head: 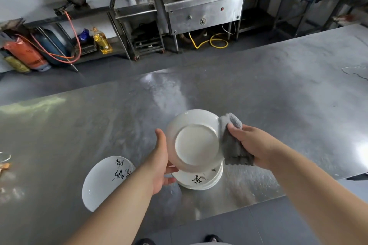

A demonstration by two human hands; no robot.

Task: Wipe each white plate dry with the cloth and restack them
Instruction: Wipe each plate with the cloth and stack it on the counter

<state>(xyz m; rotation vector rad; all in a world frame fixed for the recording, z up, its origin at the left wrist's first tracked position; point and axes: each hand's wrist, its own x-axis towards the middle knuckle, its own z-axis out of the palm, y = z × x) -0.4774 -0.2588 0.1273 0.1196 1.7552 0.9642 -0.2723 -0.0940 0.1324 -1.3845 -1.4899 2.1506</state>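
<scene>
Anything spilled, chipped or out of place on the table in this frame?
Mostly no. The plate in the left hand, the stack under it and the lone plate look intact. Only oddity: what seems a thin puddle at the steel table's far right edge.

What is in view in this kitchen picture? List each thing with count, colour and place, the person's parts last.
held plate: one, white, raised, underside to the camera
cloth: one, grey, against the held plate's right rim
plate stack: several, white with black marks, on the table below the held plate
left plate: at least one, white with black marks, on the table, further left
table: one, steel grey, across the foreground
stove: one, steel, at the far wall
oil bottle: one, yellow, low shelf far left
hose: one, yellow, floor under the stove
left hand: one, grips the held plate's left rim
right hand: one, holds the cloth
</scene>
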